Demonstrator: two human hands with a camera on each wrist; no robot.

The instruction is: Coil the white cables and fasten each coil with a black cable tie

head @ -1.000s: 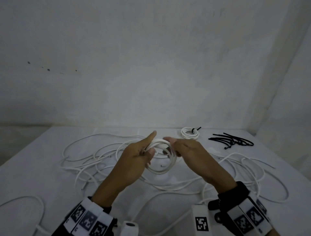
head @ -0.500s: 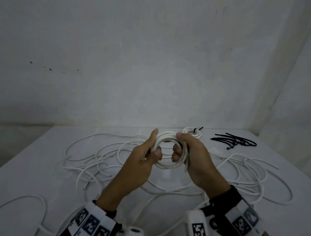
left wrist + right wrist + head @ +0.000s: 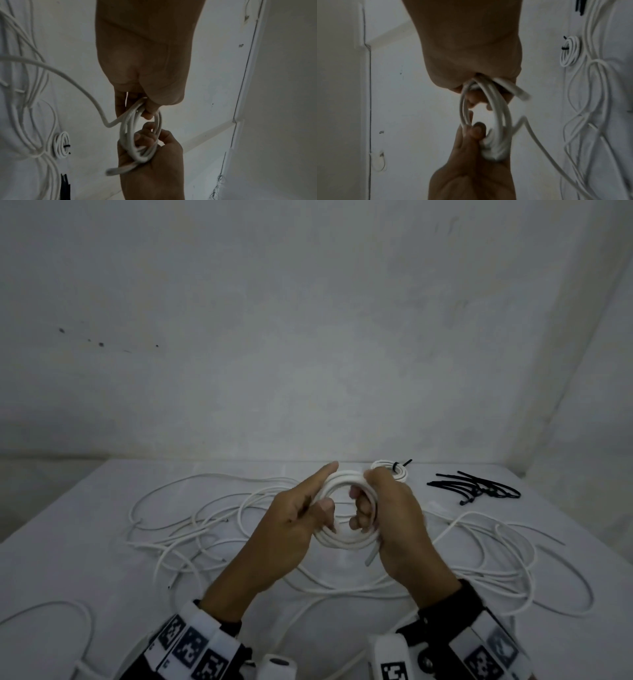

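We are looking at a white table (image 3: pixel 85 542) that is filling the near half of the head view. A pale, scuffed back wall (image 3: pixel 308 337) is rising from its far edge, and a row of small dark spots (image 3: pixel 101 344) is showing on it at far left. A side wall (image 3: pixel 599 405) is meeting it at right. In the left wrist view we are seeing a white trunking strip (image 3: pixel 211 134) crossing the wall; in the right wrist view, a thin wire (image 3: pixel 370 94) is running down to a round fitting (image 3: pixel 379 162).
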